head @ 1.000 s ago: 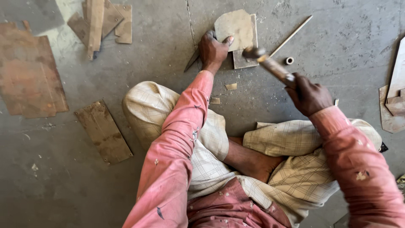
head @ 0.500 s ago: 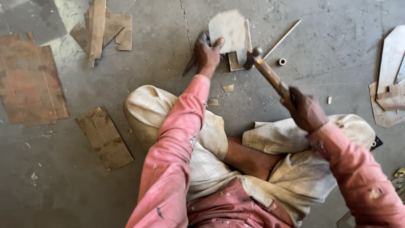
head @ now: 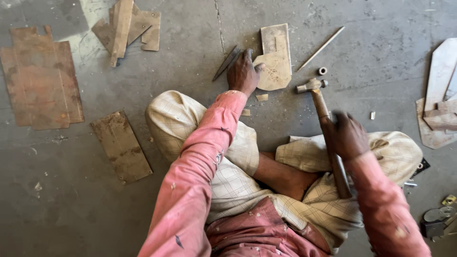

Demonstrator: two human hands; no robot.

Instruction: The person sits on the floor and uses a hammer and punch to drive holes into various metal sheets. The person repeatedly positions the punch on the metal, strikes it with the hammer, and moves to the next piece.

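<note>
The person sits cross-legged on a concrete floor (head: 190,57), and the pale cut sheet-metal piece (head: 273,66) lying flat just beyond the knees serves as the landmark. The left hand (head: 243,74) rests at that piece's left edge, fingers spread forward and thumb laid on the sheet, pressing it down rather than gripping it; a dark narrow chisel (head: 226,63) lies just left of the hand, and whether the fingers touch it cannot be told. The right hand (head: 350,135) is closed in a fist around the wooden handle of a hammer (head: 320,102), whose metal head lies to the right of the piece, close to it but apart. A thin rod (head: 320,48) lies slanted to the upper right of the piece, with a small metal ring (head: 322,71) beside it. Well to the left lie rusty sheet offcuts (head: 40,78).
</note>
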